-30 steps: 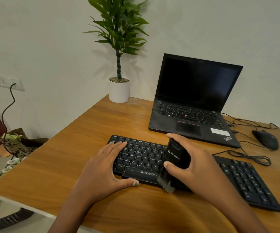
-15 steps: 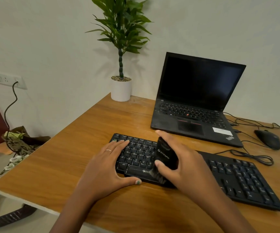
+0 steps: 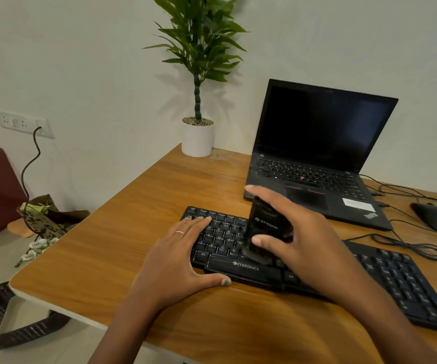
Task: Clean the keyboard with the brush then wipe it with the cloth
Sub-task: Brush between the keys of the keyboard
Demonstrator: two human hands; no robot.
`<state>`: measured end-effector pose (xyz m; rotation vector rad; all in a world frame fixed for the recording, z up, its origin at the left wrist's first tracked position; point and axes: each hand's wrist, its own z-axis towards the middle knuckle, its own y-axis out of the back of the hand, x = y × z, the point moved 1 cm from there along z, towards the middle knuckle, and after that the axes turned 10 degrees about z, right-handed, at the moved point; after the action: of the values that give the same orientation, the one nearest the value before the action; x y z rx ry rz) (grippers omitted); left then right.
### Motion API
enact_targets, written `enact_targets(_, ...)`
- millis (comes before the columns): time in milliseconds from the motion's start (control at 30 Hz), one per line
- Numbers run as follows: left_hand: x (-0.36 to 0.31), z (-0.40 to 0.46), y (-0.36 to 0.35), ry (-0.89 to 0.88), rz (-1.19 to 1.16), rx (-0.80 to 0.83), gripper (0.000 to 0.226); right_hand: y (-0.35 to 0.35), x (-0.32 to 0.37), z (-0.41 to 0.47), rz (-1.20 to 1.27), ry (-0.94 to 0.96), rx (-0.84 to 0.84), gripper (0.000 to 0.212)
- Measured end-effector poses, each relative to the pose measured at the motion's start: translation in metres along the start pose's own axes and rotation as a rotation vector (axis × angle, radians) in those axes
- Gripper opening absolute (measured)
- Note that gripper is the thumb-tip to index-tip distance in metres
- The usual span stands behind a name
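Your right hand (image 3: 309, 240) grips the black brush (image 3: 264, 229) upright, bristles down on the middle keys of the keyboard (image 3: 246, 271). Your left hand (image 3: 178, 256) lies flat, fingers straight, pressing its left end. The keyboard sits on the wooden surface (image 3: 133, 232) before a laptop (image 3: 317, 143).

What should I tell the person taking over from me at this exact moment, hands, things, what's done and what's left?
Left hand: flat, fingers on the keyboard left keys, thumb on the front edge, steadying it.
Right hand: grips the black brush upright, bristles down on the middle keys above the space bar.
Keyboard lies on the wooden desk, in front of the laptop.
Done: brushing under way.
Left: finish brushing, then wipe with the cloth, which is not in view.
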<state>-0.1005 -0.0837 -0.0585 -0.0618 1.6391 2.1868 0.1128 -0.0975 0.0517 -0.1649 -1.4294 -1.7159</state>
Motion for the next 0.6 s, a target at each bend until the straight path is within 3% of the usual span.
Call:
enact_targets(100, 0.0, -0.001, -0.002, 0.0, -0.006, -0.013, 0.111, -0.024, 0.004, -0.001, 0.077, 0.047, 0.031, 0.073)
enact_targets(333, 0.001, -0.001, 0.0, -0.003, -0.01, -0.007, 0.112, 0.005, -0.007, 0.0, -0.169, -0.078, 0.21, 0.069)
enact_targets(500, 0.0, 0.0, -0.002, -0.005, -0.013, -0.028, 0.109, -0.021, 0.008, 0.01, 0.14, 0.07, 0.157, 0.07)
enact_targets(600, 0.0, 0.0, -0.003, -0.005, -0.014, -0.041, 0.108, -0.037, 0.005, 0.013, 0.122, 0.08, 0.153, 0.069)
